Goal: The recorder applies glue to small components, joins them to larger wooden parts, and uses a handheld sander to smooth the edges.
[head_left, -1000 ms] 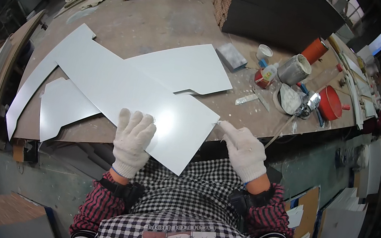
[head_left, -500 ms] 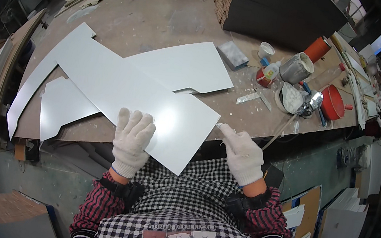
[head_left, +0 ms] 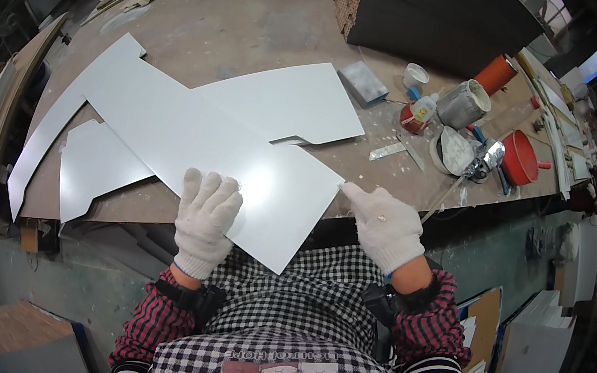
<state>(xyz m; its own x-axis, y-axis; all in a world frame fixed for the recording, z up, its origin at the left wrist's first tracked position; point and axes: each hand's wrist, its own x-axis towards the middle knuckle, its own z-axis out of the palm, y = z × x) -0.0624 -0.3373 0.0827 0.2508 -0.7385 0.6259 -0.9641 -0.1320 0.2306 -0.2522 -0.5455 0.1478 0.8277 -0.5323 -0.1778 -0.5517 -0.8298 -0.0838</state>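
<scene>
A glossy white cut panel (head_left: 151, 103) lies on the brown worktable, its near part jutting over the front edge. Flat on that near part rests my left hand (head_left: 206, 221) in a white knit glove, fingers stretched out. My right hand (head_left: 387, 227), gloved too, is at the panel's right corner with thumb and fingertips pinched together. Whatever they may hold is hidden. A second white piece (head_left: 284, 98) shows beyond the panel, with a notch at its near edge. On the left lies a smaller white piece (head_left: 99, 164) beside the panel's long curved arm.
At the right stand a tin can (head_left: 464, 105), a glue bottle (head_left: 423, 109), an orange cylinder (head_left: 496, 74) and a red pot (head_left: 519, 157). A taped tool (head_left: 487, 160) with a hose lies near them. A large dark block (head_left: 440, 24) sits at the back.
My right hand has turned and shifted slightly, its wrist moving right and up while the fingertips stay by the panel's corner. The left hand stays on the panel.
</scene>
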